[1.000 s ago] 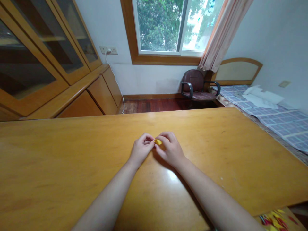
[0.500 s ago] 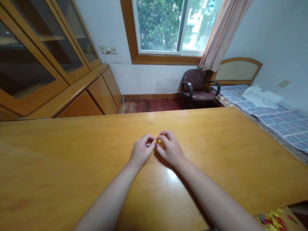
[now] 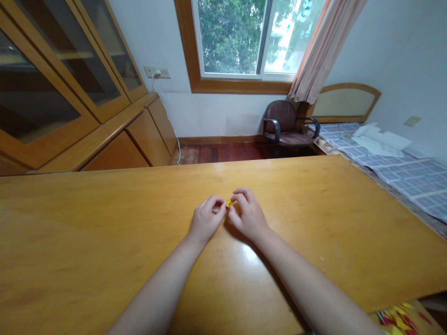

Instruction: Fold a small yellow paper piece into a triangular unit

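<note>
Over the middle of the wooden table [image 3: 115, 223], a small shiny yellow piece, like a bit of ribbon [image 3: 229, 203], sits between my two hands. My left hand [image 3: 206, 217] is closed in a pinch, its thumb and fingertips on the near-left end of the piece. From the other side my right hand [image 3: 248, 215] curves around it, thumb and fingers apart. Its index fingertip is close to the yellow piece; whether it touches I cannot tell. Fingers cover part of the piece, so its full shape is hidden.
At lower right, below the table edge, lie several yellow and red scraps [image 3: 401, 318]. Beyond the table stand a dark red armchair [image 3: 282, 118] and a bed [image 3: 401, 170] with white sheets on it. A glass-door cabinet [image 3: 104, 125] lines the left wall.
My right thumb and index finger have opened apart slightly and drawn back, so more of the yellow piece shows. My left hand has stayed almost still.
</note>
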### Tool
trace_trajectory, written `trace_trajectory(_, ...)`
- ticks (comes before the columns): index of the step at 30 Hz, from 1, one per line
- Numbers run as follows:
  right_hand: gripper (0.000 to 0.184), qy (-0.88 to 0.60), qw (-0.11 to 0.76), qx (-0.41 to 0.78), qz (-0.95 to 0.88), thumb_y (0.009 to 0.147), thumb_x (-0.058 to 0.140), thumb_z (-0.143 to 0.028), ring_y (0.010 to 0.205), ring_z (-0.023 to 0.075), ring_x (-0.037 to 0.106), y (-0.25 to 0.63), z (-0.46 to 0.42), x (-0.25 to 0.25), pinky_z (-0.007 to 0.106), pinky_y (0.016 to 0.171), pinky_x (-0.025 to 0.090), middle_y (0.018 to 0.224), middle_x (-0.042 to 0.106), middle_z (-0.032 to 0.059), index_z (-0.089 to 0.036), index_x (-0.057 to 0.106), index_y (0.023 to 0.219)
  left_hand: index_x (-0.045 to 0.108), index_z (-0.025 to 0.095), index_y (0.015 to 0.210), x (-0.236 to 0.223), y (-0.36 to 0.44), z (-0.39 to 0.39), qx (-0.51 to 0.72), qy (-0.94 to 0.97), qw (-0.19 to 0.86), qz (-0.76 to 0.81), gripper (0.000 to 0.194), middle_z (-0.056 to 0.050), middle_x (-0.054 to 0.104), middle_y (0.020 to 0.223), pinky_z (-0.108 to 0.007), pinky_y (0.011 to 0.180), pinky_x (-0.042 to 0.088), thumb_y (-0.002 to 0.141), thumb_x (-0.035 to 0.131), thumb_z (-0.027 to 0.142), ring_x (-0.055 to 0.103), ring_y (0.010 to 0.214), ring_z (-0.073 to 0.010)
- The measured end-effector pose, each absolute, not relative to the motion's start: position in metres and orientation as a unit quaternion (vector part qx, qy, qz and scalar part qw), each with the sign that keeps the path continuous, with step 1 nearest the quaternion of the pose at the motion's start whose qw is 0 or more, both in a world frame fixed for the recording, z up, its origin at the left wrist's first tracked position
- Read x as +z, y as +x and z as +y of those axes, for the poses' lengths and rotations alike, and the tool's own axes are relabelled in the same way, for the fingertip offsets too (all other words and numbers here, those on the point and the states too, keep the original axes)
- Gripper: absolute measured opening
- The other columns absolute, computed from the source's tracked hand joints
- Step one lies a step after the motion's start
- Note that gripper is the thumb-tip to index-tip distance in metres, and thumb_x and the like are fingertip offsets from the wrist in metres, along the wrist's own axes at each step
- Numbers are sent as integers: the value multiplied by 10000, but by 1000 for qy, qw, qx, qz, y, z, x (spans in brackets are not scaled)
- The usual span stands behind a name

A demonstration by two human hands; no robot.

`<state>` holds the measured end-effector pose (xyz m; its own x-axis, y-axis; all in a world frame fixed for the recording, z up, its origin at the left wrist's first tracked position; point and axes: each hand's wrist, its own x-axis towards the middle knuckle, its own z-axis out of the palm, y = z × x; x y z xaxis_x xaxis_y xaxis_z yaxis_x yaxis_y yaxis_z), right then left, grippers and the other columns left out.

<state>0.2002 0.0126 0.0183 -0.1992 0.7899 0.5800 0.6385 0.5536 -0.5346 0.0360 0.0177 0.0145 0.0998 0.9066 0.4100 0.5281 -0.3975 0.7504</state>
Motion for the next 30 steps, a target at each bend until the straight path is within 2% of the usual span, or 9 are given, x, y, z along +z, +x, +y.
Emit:
trace_trajectory(8, 359, -456, 459, 167, -744, 823, 539, -102, 1126, 234, 588, 199, 16, 12, 407, 945, 553, 1241, 553, 132, -212, 548, 1164, 627, 226, 895, 13, 36, 16, 445, 724, 175, 498, 64, -26, 700, 842, -251, 705, 547, 899, 575, 263, 684, 734, -159)
trace_trajectory(11, 376, -459, 480, 224, -713, 844, 545, -135, 1037, 203, 638, 199, 18, 7, 383, 910, 568, 1198, 597, 119, -208, 523, 1213, 628, 219, 913, 12, 36, 15, 437, 743, 145, 486, 75, -32, 699, 846, -251, 722, 538, 911, 560, 250, 681, 742, -158)
trace_trajectory(17, 382, -458, 490, 316, -671, 858, 534, -147, 1027, 181, 672, 198, 21, 2, 357, 879, 571, 1128, 681, 94, -208, 488, 1232, 633, 212, 938, 13, 37, 12, 390, 795, 73, 459, 116, -54, 706, 862, -267, 741, 505, 938, 519, 232, 673, 761, -170)
trace_trajectory(24, 202, -487, 511, 292, -645, 852, 608, -257, 862, 172, 675, 198, 22, 4, 304, 733, 577, 989, 666, 77, -189, 560, 1036, 650, 224, 941, 13, 37, 11, 383, 802, 53, 455, 143, -58, 707, 873, -266, 762, 494, 947, 508, 247, 667, 789, -177)
trace_trajectory(27, 107, -488, 505, 260, -663, 848, 610, -260, 861, 184, 658, 198, 22, 6, 321, 753, 568, 926, 652, 65, -196, 587, 931, 653, 227, 960, 12, 36, 11, 390, 798, 66, 454, 137, -62, 704, 883, -270, 778, 492, 940, 518, 245, 663, 797, -182)
trace_trajectory(30, 50, -476, 498, 271, -672, 854, 595, -245, 885, 188, 668, 198, 22, 8, 336, 794, 562, 959, 688, 70, -204, 582, 880, 659, 227, 962, 13, 36, 11, 392, 800, 76, 448, 136, -66, 701, 889, -274, 798, 485, 936, 527, 240, 658, 813, -186)
